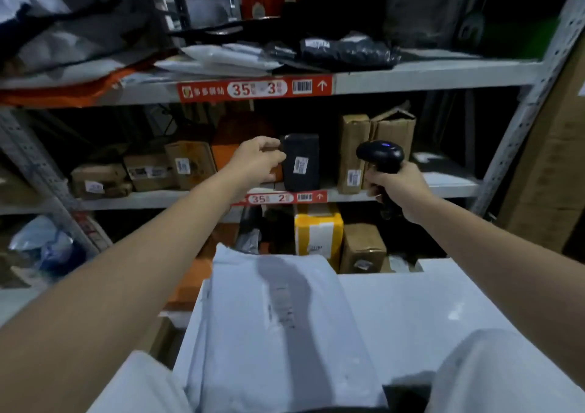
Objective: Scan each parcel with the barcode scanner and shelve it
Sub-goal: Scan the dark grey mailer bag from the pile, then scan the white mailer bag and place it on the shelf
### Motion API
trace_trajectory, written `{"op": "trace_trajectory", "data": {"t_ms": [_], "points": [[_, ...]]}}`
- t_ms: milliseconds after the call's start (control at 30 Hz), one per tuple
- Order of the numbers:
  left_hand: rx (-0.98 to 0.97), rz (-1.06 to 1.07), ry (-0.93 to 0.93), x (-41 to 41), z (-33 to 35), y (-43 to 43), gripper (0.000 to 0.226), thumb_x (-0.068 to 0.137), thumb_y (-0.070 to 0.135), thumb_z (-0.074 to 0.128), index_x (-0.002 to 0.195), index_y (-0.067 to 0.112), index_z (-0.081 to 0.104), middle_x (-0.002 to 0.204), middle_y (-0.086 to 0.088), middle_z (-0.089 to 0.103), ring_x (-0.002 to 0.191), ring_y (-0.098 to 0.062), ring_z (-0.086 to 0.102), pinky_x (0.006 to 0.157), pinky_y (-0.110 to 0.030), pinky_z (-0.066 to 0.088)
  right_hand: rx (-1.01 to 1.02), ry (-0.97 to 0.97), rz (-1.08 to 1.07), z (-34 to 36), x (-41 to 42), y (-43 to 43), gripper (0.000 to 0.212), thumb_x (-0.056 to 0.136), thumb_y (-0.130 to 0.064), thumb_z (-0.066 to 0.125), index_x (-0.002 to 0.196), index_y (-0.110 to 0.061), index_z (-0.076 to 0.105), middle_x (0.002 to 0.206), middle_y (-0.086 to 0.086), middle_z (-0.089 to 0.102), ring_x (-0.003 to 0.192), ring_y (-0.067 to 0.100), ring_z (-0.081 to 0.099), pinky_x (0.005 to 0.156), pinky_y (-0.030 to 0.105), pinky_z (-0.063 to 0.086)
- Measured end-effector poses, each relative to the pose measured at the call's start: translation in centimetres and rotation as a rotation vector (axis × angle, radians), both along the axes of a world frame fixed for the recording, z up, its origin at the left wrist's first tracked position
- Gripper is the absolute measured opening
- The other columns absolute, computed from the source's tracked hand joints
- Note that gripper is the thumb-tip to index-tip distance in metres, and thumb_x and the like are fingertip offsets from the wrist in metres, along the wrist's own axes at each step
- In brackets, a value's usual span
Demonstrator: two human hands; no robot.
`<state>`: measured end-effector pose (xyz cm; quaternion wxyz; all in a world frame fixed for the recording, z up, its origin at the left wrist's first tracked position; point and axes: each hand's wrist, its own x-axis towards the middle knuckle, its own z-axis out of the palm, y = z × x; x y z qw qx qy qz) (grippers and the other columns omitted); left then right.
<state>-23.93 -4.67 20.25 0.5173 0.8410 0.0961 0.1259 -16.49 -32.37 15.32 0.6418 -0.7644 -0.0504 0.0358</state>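
A black parcel [300, 162] with a white label stands upright on the middle shelf [449, 186], above the red tag marked 35-2. My left hand [258, 159] grips its left edge, fingers curled round it. My right hand [399, 191] holds the black barcode scanner [381, 156] by its handle, head up, just right of the parcel. White poly-bag parcels [272, 317] lie piled on a white surface right below me.
Brown cartons [373, 150] stand right of the black parcel, more cartons [190, 164] to its left. The upper shelf [427, 75] holds black and white bags. A yellow box [318, 232] sits below. Grey uprights [519, 127] frame the rack; a tall carton [550, 159] stands at the right.
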Motion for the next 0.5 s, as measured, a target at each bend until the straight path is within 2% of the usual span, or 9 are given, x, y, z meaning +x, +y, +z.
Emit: {"op": "trace_trajectory", "data": {"t_ms": [100,200,233,300,367,400,500], "points": [[-0.013,0.031,0.076,-2.8,-4.7,1.1,0.041,0.103,0.025,0.064,0.143,0.02,0.058,0.133,0.0,0.064,0.116,-0.019,0.064,0.079,-0.029,0.056,-0.051,0.099,0.044,-4.3,-3.1,0.3,0.014,0.095,-0.014,0.073,0.103,-0.002,0.072,0.087,0.018,0.072,0.07,0.026,0.063,0.055,0.035,0.05],[-0.133,0.096,0.168,-4.6,-9.7,2.6,0.029,0.103,0.022,0.064,0.132,0.019,0.063,0.127,-0.005,0.068,0.117,-0.021,0.065,0.09,-0.036,0.06,-0.079,0.154,0.059,-8.2,-6.0,0.9,0.017,0.095,-0.01,0.071,0.097,0.007,0.069,0.077,0.022,0.063,0.054,0.026,0.053,0.045,0.035,0.046],[-0.171,0.114,0.191,-5.3,-11.3,3.1,0.028,0.103,0.02,0.063,0.131,0.018,0.062,0.127,-0.006,0.068,0.115,-0.02,0.066,0.089,-0.035,0.06,-0.08,0.177,0.083,-9.5,-6.9,1.1,0.016,0.095,-0.01,0.07,0.095,0.006,0.068,0.073,0.02,0.062,0.051,0.026,0.051,0.044,0.034,0.045],[-0.226,0.141,0.24,-6.7,-14.5,3.8,0.035,0.103,0.019,0.064,0.137,0.013,0.059,0.129,-0.009,0.067,0.109,-0.018,0.066,0.081,-0.032,0.059,-0.097,0.229,0.149,-12.2,-8.7,1.4,0.015,0.097,-0.013,0.068,0.099,0.002,0.066,0.067,0.014,0.065,0.05,0.024,0.053,0.046,0.034,0.045],[-0.2,0.184,0.297,-8.5,-17.4,4.5,0.036,0.102,0.022,0.066,0.136,0.013,0.059,0.123,-0.008,0.067,0.106,-0.018,0.066,0.08,-0.031,0.056,-0.12,0.284,0.198,-14.9,-10.4,1.8,0.022,0.098,-0.017,0.069,0.109,0.002,0.066,0.074,0.013,0.072,0.055,0.024,0.057,0.053,0.036,0.048],[-0.193,0.204,0.325,-9.5,-18.8,4.8,0.034,0.102,0.02,0.065,0.135,0.012,0.06,0.117,-0.009,0.067,0.101,-0.019,0.066,0.08,-0.031,0.054,-0.128,0.317,0.222,-16.0,-11.3,2.0,0.025,0.099,-0.018,0.07,0.111,0.003,0.066,0.078,0.015,0.073,0.057,0.024,0.057,0.055,0.037,0.048],[-0.18,0.229,0.427,-11.6,-22.1,5.4,0.031,0.102,0.01,0.062,0.133,0.008,0.059,0.098,-0.012,0.064,0.075,-0.017,0.058,0.064,-0.027,0.044,-0.184,0.409,0.277,-18.1,-13.4,2.9,0.027,0.099,-0.017,0.069,0.108,0.009,0.067,0.077,0.015,0.073,0.056,0.023,0.056,0.055,0.035,0.048]]}}
